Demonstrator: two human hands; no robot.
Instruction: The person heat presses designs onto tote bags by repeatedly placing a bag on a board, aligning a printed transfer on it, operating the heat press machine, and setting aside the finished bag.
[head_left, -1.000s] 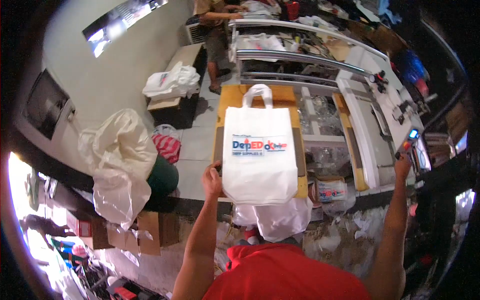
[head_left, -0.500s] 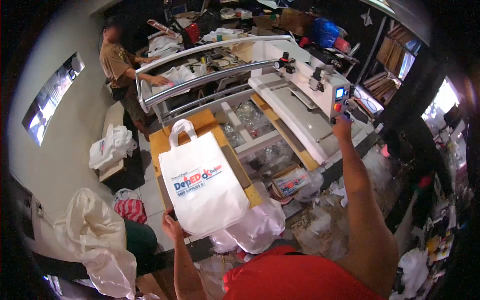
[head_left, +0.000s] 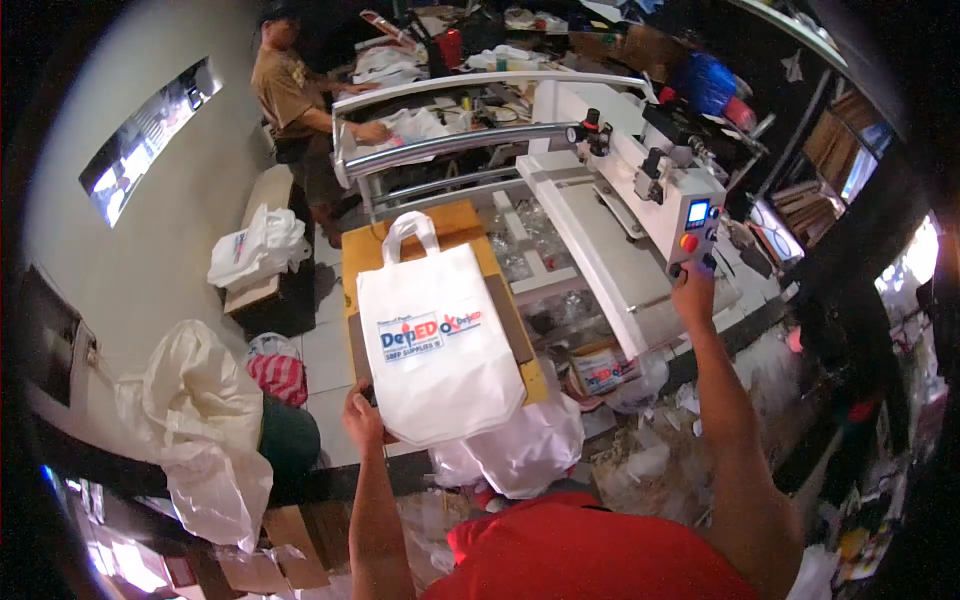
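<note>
A white tote bag [head_left: 445, 385] printed with a blue and red "DepED" design lies flat on a yellow-brown board [head_left: 460, 222], its handle loop toward the back. My left hand [head_left: 364, 416] is at the board's near left edge beside the bag, fingers curled against the edge and partly hidden. My right hand [head_left: 692, 292] reaches to the front of a white heat press [head_left: 655, 215], its fingers closed around a black knob [head_left: 678, 270] below the red button [head_left: 689, 242]. The press's white padded plate [head_left: 625, 245] lies to the right of the bag.
A co-worker [head_left: 290, 85] stands at a cluttered table behind the machine's chrome rail [head_left: 460, 143]. White bags [head_left: 258, 247] rest on a bench at left. A white sack [head_left: 205, 410] drapes nearby. Printed material in a box [head_left: 605, 370] sits under the press.
The whole view has shifted right and slightly up as my head turned. Both hands stay at the same places, left at the board's edge and right at the press controls.
</note>
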